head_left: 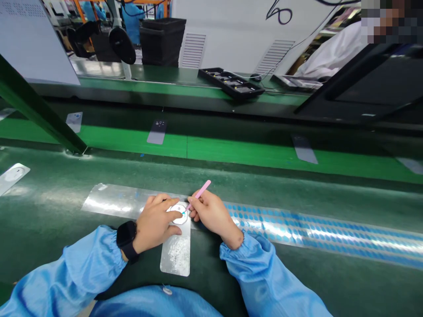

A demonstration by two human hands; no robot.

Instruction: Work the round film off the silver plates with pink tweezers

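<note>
A flat silvery panel [176, 257], shaped like a phone's back cover, lies on the green bench in front of me. Near its top is a white round part with a small bit of blue on it. My left hand [155, 222] rests across the panel's upper left, fingers spread, with fingertips at the round part. Pinched in my right hand [211, 213] are pink tweezers [202, 189], their tip pointing down at the blue bit. Beneath the hands runs a clear strip [112, 201]; its right-hand length carries rows of blue dots [280, 224].
Behind the bench a green conveyor belt [211, 149] carries several spaced panels, one of them grey [157, 132]. Another panel [13, 176] lies at the bench's left. A green post [42, 108] stands at left. Beyond are a black tray [231, 83], stacked black bins [161, 42] and a person's white sleeve [333, 50].
</note>
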